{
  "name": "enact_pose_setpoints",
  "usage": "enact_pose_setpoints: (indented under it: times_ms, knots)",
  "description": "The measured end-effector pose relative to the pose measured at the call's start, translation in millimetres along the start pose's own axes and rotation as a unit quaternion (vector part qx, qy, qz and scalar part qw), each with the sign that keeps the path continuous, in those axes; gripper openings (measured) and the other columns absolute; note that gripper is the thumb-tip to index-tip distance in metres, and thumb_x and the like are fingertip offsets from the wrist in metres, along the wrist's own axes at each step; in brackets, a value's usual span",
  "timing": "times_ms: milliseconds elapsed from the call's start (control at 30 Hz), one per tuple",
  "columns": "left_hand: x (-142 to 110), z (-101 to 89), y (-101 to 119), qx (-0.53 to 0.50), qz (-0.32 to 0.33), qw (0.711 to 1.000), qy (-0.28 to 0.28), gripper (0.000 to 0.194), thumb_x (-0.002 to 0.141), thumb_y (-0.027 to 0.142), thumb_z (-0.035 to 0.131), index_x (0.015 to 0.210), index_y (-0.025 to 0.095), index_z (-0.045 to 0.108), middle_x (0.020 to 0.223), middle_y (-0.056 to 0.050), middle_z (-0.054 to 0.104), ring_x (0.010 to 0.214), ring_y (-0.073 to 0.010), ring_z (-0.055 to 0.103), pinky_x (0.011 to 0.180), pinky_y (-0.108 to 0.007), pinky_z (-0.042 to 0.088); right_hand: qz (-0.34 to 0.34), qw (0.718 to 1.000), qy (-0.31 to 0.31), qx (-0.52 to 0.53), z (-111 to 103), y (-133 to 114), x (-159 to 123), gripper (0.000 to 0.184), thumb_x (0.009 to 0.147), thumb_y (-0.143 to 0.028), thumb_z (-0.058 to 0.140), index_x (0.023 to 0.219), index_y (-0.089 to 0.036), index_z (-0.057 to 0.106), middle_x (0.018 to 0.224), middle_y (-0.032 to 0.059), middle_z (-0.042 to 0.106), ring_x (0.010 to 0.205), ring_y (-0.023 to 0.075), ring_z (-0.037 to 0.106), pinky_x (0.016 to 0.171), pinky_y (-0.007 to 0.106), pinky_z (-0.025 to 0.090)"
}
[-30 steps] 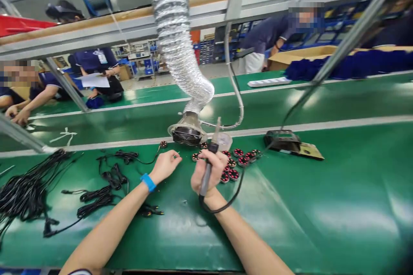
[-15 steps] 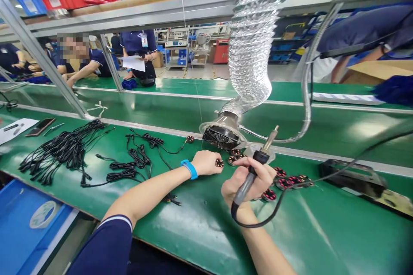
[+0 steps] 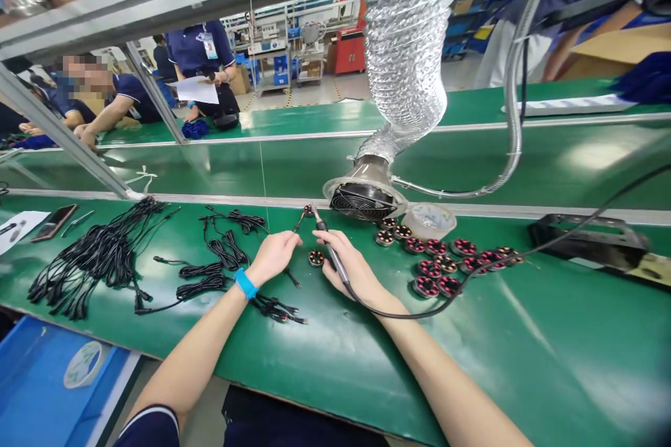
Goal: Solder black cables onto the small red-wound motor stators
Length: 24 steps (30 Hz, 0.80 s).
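Note:
My right hand (image 3: 349, 262) is closed around a soldering iron (image 3: 335, 257), whose tip points away from me and reaches a small round motor stator (image 3: 308, 210) near the back of the bench. I cannot tell whether tip and stator touch. A thin black cable (image 3: 298, 225) runs from that stator to my left hand (image 3: 275, 253), where the fingers pinch it. Between my hands another stator (image 3: 316, 258) with copper windings lies flat on the green bench. Dark cable ends with bare tips (image 3: 280, 309) lie below my left wrist.
A fan hood (image 3: 364, 197) on a silver duct hangs just beyond my hands. Several stators (image 3: 430, 269) and a clear round tub (image 3: 430, 221) sit to the right. Bundled black cables (image 3: 94, 251) cover the left. A black holder (image 3: 587, 241) stands far right. Co-workers are across the bench.
My left hand has let go of a stator, now on the bench, moved left and pinched the cable. My right hand has swung the soldering iron left, its tip now at the cabled stator.

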State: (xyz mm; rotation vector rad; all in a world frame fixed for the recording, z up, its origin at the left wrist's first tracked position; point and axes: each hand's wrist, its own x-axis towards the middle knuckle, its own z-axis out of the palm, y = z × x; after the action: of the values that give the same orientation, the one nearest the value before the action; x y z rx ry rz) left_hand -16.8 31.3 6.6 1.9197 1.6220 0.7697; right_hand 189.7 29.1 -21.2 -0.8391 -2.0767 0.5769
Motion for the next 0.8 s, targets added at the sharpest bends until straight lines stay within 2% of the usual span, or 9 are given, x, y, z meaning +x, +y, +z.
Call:
enact_pose_setpoints:
  times_ms: [67,167,300,433,633,800]
  knots:
    - [0,8.7,5,0.006,0.005,1.000,-0.009,0.044,0.096,0.043,0.039,0.080,0.017,0.071,0.078,-0.005,0.071,0.071,-0.0181,0.061,0.067,-0.026,0.039,0.011,1.000,-0.015,0.023,1,6,-2,0.068,0.077,-0.005,0.051,0.140,-0.026,0.041,0.127,0.0098,0.050,0.104,0.0205,0.063,0.090,0.036,0.053]
    - [0,17.9,12,0.041,0.009,0.999,-0.026,0.039,0.088,0.051,0.054,0.072,0.017,0.066,0.063,-0.003,0.063,0.059,-0.0161,0.054,0.058,-0.026,0.033,0.022,0.999,-0.008,0.048,5,12,-4,0.068,0.076,-0.008,0.056,0.140,-0.025,0.041,0.126,0.0098,0.049,0.106,0.0209,0.062,0.092,0.037,0.052]
    - [3,22.3,15,0.067,0.000,0.997,-0.042,0.033,0.077,0.049,0.067,0.068,0.018,0.061,0.062,-0.001,0.060,0.056,-0.0145,0.050,0.054,-0.026,0.029,0.018,0.998,-0.007,0.065,12,17,-5,0.066,0.077,-0.009,0.059,0.139,-0.025,0.042,0.122,0.0091,0.050,0.101,0.0199,0.061,0.093,0.038,0.051]
    - [4,20.6,15,0.059,-0.016,0.996,-0.059,0.024,0.077,0.038,0.064,0.066,0.018,0.058,0.061,0.000,0.059,0.056,-0.0138,0.050,0.054,-0.026,0.030,0.021,0.997,0.005,0.071,17,20,-7,0.063,0.080,-0.010,0.060,0.138,-0.026,0.043,0.118,0.0084,0.050,0.100,0.0202,0.060,0.092,0.039,0.052]
    - [3,14.7,4,-0.024,-0.021,0.996,-0.086,0.016,0.080,0.030,0.057,0.070,0.018,0.060,0.060,0.002,0.056,0.056,-0.0117,0.048,0.054,-0.023,0.033,0.036,0.996,0.014,0.078,19,21,-9,0.064,0.080,-0.011,0.061,0.138,-0.029,0.042,0.118,0.0080,0.049,0.095,0.0198,0.061,0.092,0.040,0.053]
    - [1,13.4,0,-0.047,-0.015,0.997,-0.057,0.020,0.084,0.033,0.057,0.074,0.016,0.063,0.062,0.003,0.056,0.056,-0.0106,0.045,0.054,-0.023,0.032,0.040,0.996,0.005,0.083,18,21,-8,0.065,0.082,-0.012,0.062,0.140,-0.029,0.040,0.117,0.0073,0.050,0.102,0.0206,0.061,0.093,0.038,0.052]
